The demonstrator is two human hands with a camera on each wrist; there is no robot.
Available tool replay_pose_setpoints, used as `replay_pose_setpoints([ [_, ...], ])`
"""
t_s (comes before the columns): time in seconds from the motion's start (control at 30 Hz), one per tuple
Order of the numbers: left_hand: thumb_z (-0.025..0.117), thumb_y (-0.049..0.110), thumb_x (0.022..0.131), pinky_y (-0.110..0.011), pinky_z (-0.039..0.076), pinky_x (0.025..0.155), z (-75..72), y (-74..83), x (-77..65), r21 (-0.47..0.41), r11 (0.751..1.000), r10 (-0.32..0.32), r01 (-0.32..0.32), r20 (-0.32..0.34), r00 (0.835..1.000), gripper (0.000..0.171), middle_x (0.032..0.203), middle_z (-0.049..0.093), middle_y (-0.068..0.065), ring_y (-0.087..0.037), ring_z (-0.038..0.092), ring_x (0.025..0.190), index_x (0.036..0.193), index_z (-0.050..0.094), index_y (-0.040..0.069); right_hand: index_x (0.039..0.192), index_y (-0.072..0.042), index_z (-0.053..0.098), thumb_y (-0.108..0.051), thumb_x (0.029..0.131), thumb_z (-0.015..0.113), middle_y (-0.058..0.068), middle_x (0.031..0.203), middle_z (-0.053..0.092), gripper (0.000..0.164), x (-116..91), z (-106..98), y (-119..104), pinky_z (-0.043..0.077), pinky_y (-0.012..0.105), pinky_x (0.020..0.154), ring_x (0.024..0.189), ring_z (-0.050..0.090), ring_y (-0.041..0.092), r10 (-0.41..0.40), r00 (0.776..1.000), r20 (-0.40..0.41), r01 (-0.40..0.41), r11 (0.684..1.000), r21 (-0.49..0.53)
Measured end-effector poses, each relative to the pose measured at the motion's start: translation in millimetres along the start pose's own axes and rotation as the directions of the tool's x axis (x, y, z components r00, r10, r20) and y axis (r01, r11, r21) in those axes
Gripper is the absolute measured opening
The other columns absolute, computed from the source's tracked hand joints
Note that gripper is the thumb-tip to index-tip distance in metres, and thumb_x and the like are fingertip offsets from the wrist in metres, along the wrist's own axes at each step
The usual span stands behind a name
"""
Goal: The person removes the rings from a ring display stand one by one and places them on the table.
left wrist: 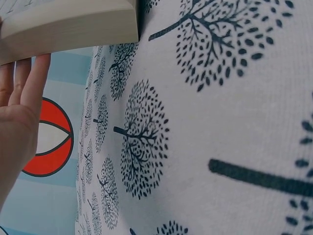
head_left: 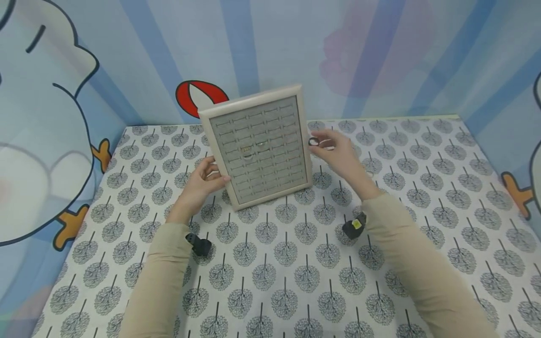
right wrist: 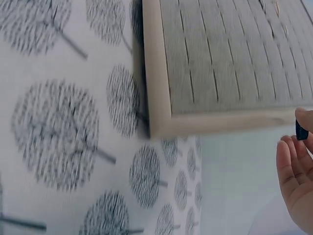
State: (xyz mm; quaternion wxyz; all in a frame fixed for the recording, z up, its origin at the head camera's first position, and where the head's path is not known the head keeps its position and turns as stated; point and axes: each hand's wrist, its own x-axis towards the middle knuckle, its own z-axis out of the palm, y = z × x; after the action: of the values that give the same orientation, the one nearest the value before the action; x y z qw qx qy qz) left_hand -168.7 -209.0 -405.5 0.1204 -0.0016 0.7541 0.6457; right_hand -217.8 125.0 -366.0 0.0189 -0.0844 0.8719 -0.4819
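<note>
A ring display tray with a pale frame and grey slotted padding leans upright, tilted to one side, on the patterned cloth. My left hand grips its left edge, thumb in front and fingers behind; in the left wrist view several fingers touch the frame's side. Beside the right edge, my right hand pinches a dark ring between thumb and fingers. The right wrist view shows the same dark ring near the tray's frame. A gold-toned ring and a silvery ring sit in the middle slots.
A thin ring-like loop lies on the tree-print cloth to the right, behind the right wrist. Blue striped walls with cartoon figures stand behind and at both sides. Each wrist carries a small black camera.
</note>
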Motion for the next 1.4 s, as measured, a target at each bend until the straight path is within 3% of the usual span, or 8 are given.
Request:
replay_pose_setpoints([
  [0.17,0.066,0.012,0.088,-0.045,0.038,0.113,0.9,1.6,-0.5,0.001,1.0,-0.003,0.003,0.001,1.0,0.068,0.118,0.05,0.006,-0.029,0.044,0.133,0.146,0.031,0.018,0.131,-0.005,0.054,-0.015,0.091,0.063,0.017,0.133,0.055,0.043,-0.6,-17.9,17.2,0.051,0.046,0.098,0.118,0.056,0.034,0.035,0.998,-0.048,-0.037,0.999,-0.027],
  [0.33,0.066,0.013,0.088,-0.045,0.038,0.113,1.2,3.0,-1.7,0.001,1.0,-0.009,0.009,-0.003,1.0,0.068,0.119,0.051,0.005,-0.028,0.044,0.133,0.146,0.032,0.02,0.133,-0.003,0.051,-0.01,0.091,0.059,0.019,0.135,0.051,0.043,-4.9,-36.6,36.1,0.048,0.048,0.103,0.124,0.052,0.035,0.092,0.995,-0.046,-0.092,0.996,-0.01],
  [0.57,0.066,0.014,0.088,-0.045,0.037,0.114,0.3,2.7,-2.0,0.004,1.0,-0.013,0.013,-0.004,1.0,0.068,0.119,0.051,0.006,-0.028,0.044,0.133,0.146,0.032,0.02,0.136,-0.004,0.048,-0.014,0.092,0.058,0.02,0.139,0.049,0.046,-14.2,-56.4,55.4,0.048,0.051,0.101,0.127,0.048,0.038,0.173,0.984,-0.048,-0.178,0.976,-0.129],
  [0.8,0.066,0.013,0.088,-0.044,0.037,0.114,0.7,1.7,-1.4,0.001,1.0,-0.013,0.013,-0.006,1.0,0.066,0.119,0.051,0.004,-0.028,0.045,0.133,0.145,0.033,0.019,0.133,0.002,0.049,-0.009,0.091,0.056,0.026,0.135,0.048,0.044,-21.3,-68.7,79.5,0.047,0.055,0.1,0.123,0.049,0.042,0.212,0.976,-0.05,-0.218,0.956,-0.197],
  [1.03,0.066,0.014,0.088,-0.045,0.038,0.113,0.6,2.6,-2.0,0.008,1.0,-0.01,0.01,-0.003,1.0,0.067,0.119,0.05,0.004,-0.028,0.044,0.133,0.145,0.032,0.019,0.132,0.004,0.048,-0.013,0.092,0.057,0.029,0.13,0.05,0.045,-26.1,-78.3,99.2,0.05,0.055,0.094,0.12,0.049,0.044,0.272,0.962,-0.022,-0.267,0.917,-0.297],
  [1.4,0.066,0.015,0.088,-0.045,0.038,0.113,0.8,3.3,-2.4,0.021,1.0,-0.013,0.013,-0.008,1.0,0.067,0.12,0.05,0.003,-0.028,0.044,0.134,0.146,0.032,0.019,0.131,0.006,0.049,-0.012,0.09,0.06,0.031,0.127,0.051,0.046,-30.2,-84.6,114.1,0.048,0.055,0.095,0.118,0.049,0.045,0.333,0.943,-0.013,-0.316,0.881,-0.351],
])
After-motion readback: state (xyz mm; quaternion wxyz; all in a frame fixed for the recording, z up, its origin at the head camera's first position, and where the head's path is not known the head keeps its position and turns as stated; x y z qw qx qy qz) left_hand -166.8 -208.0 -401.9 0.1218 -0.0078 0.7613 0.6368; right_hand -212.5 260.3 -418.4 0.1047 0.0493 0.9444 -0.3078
